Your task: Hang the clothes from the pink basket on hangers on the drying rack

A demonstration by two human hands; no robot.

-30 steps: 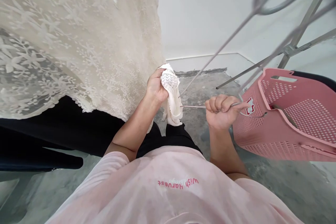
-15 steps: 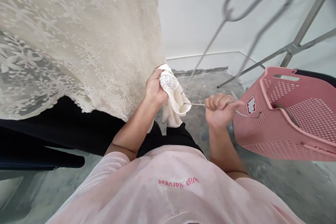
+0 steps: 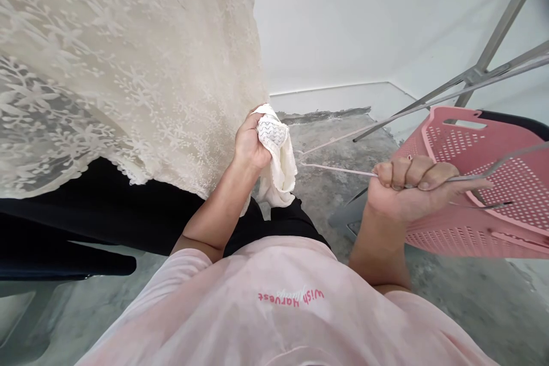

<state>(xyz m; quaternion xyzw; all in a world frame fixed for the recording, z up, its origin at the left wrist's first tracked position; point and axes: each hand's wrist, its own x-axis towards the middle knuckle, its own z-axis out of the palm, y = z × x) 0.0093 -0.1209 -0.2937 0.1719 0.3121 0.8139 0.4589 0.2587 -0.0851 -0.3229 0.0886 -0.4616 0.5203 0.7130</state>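
Note:
My left hand [image 3: 251, 143] is closed around a bunched cream garment [image 3: 283, 168] with a patch of openwork lace. The garment's loose lower part hangs down in front of my black trousers. My right hand [image 3: 412, 189], off to the right, grips a thin wire clothes hanger [image 3: 338, 170]. One tip of the hanger points at the garment, with a small gap between them. The rest of the wire runs on to the right past my fist, in front of the pink basket.
A large cream lace cloth [image 3: 184, 80] hangs at the left, next to my left arm. At the right stands a pink perforated basket [image 3: 418, 231] with a black handle, near a metal frame [image 3: 476, 77]. Dark padded furniture [image 3: 98, 257] is at the lower left.
My right hand has moved right, drawing the hanger's end out of the garment. The hanger has swung down to the right. My left hand stays nearly in place with the garment.

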